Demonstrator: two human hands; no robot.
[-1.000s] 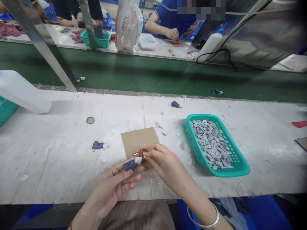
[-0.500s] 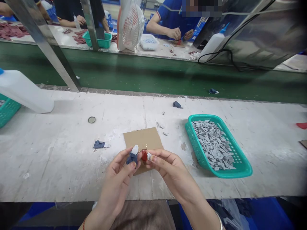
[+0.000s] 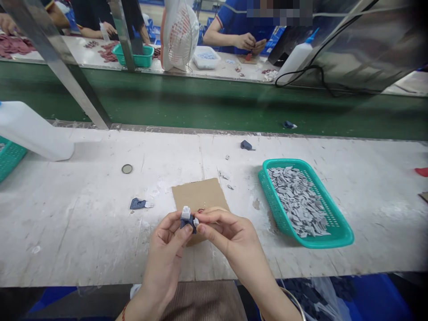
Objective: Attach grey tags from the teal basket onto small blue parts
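My left hand pinches a small dark-blue piece with a light-grey tip between thumb and fingers. Pressed close to its right side is a small light-grey piece, which my right hand grips by thumb and fingertips. Both hands are over a square of brown cardboard. A bit of something red-brown shows on the cardboard, mostly hidden behind my right fingers. Left of the cardboard lies another dark-blue piece with a pale tip.
A green basket of small grey pieces stands to the right. A white bottle leans at the left, near a bottle cap. Beyond the green belt, co-workers sit at another bench with a fan.
My right hand has moved left, bringing the grey piece against the side of the dark-blue one. My left hand has turned the dark-blue piece more upright.
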